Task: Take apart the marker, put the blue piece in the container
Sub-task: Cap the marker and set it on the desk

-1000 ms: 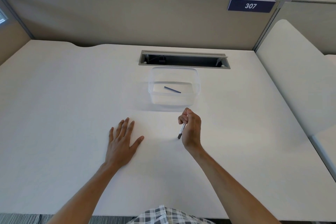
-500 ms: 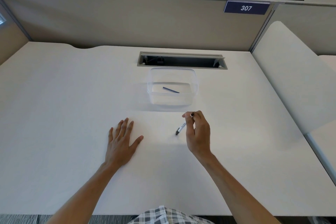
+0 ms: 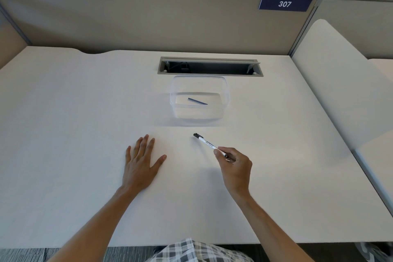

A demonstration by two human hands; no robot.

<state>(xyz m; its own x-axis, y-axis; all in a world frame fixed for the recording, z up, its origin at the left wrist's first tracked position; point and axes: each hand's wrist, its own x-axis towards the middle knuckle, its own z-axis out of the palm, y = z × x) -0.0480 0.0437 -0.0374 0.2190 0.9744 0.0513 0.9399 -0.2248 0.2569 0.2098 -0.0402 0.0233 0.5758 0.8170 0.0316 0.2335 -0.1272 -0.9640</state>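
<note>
Your left hand (image 3: 139,164) lies flat on the bench (image 3: 63,134), fingers straight, bare surface all round. Your right hand (image 3: 235,168) pinches the marker (image 3: 207,143) at its rear end; the tip points toward the container (image 3: 200,117). Blue piece (image 3: 197,101) lies inside it. Marker print unreadable.

On the table (image 3: 63,134), the container (image 3: 225,91) sits behind both hands, the blue piece (image 3: 197,101) inside it. The marker (image 3: 207,143) lies between container and right hand (image 3: 236,168); the left hand (image 3: 140,164) rests leftward.
</note>
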